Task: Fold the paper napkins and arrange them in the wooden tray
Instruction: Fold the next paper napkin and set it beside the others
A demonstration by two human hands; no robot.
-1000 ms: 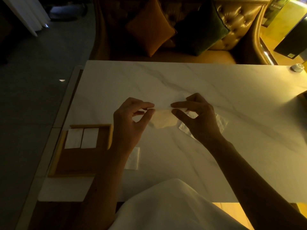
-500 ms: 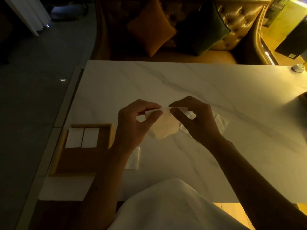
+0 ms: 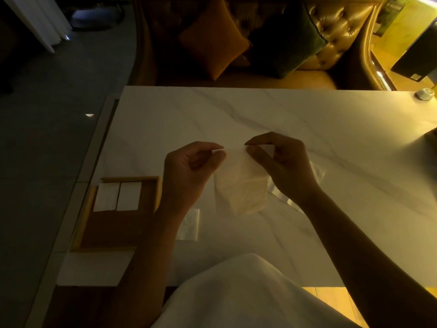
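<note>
While my left hand point(image 3: 189, 169) and right hand point(image 3: 281, 166) each pinch an upper corner, thumb against forefinger, the paper napkin point(image 3: 241, 188) hangs above the marble table point(image 3: 260, 114). It is thin, translucent and creased, long axis running toward me. To my left, the wooden tray point(image 3: 123, 230) holds two folded napkins point(image 3: 118, 196) side by side at its far end.

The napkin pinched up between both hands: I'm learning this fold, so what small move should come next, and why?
Probably lower it flat onto the marble table to crease it. The left hand and right hand each pinch a top corner of the napkin, which hangs open and unfolded, while the wooden tray already holds two folded napkins.
</note>
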